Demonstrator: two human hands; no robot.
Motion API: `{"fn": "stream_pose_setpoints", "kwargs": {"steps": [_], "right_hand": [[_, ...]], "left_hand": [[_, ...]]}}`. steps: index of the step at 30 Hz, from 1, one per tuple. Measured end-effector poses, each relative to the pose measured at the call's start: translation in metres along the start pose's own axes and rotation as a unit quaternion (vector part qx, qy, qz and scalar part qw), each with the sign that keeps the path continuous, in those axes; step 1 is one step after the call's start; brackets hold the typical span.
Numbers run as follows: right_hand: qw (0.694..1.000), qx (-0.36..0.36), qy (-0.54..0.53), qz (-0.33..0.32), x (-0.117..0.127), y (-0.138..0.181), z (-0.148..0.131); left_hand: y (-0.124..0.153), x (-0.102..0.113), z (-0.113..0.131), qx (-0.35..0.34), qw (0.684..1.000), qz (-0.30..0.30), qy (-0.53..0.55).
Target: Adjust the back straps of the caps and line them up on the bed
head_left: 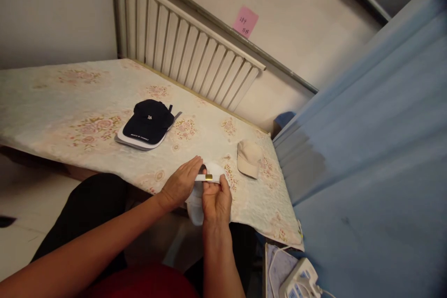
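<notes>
Between my two hands is a white baseball cap [213, 170], its back strap and brass-coloured buckle [208, 177] turned toward me. My left hand [180, 181] is closed on the cap's left side, with the fingers laid along it. From below, my right hand [215, 198] grips the strap side, thumb on the right edge and fingers partly hidden inside. To the left, a black cap [148, 121] with a small white emblem lies on top of a white-brimmed one. A beige cap [249, 156] rests to the right, apart from both hands.
The caps lie on a table with a floral cloth [195, 102]. A white radiator [185, 46] runs behind it, below a pink note [245, 21]. At the right hangs a blue curtain [370, 149]. A white corded device [302, 279] sits at the lower right.
</notes>
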State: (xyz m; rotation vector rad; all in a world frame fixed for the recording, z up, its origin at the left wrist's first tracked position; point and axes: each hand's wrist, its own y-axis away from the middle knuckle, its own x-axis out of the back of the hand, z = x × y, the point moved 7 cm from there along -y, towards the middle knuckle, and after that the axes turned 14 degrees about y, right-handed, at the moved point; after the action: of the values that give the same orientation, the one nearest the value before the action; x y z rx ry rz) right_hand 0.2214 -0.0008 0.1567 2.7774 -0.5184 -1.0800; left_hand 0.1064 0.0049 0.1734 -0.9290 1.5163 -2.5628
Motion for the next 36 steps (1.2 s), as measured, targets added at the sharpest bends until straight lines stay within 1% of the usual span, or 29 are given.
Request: {"fn": "stream_pose_setpoints", "kwargs": {"steps": [3,7,10,13,16,22,26,29,32,36], "right_hand": [[1.0,0.002,-0.002,0.008,0.003,-0.002,-0.005],[1.0,0.015,0.003,0.0,0.004,-0.003,-0.014],[1.0,0.016,-0.01,-0.003,0.004,-0.002,-0.016],[1.0,0.0,-0.029,-0.003,0.003,-0.002,-0.012],[1.0,-0.009,-0.019,-0.006,0.003,-0.002,-0.009],[0.999,-0.03,-0.015,-0.005,0.009,-0.006,-0.007],[1.0,-0.021,0.005,-0.014,0.012,-0.009,-0.01],[1.0,-0.014,0.004,-0.017,0.012,-0.009,-0.01],[1.0,-0.02,0.008,-0.023,0.007,-0.008,-0.005],[0.999,-0.013,0.029,-0.025,0.0,-0.007,0.001]], "left_hand": [[0.013,-0.004,-0.018,0.065,0.998,-0.005,0.027],[0.029,-0.012,-0.044,0.173,0.982,-0.022,0.067],[0.031,-0.017,-0.051,0.222,0.97,-0.031,0.097],[0.027,-0.018,-0.046,0.225,0.966,-0.036,0.118],[0.025,-0.016,-0.041,0.219,0.968,-0.029,0.123],[0.031,-0.013,-0.051,0.229,0.966,-0.017,0.116],[0.033,-0.014,-0.054,0.226,0.967,-0.016,0.112],[0.029,-0.015,-0.049,0.219,0.969,-0.017,0.112],[0.022,-0.015,-0.039,0.208,0.97,-0.03,0.125],[0.015,-0.014,-0.025,0.175,0.977,-0.035,0.12]]}}
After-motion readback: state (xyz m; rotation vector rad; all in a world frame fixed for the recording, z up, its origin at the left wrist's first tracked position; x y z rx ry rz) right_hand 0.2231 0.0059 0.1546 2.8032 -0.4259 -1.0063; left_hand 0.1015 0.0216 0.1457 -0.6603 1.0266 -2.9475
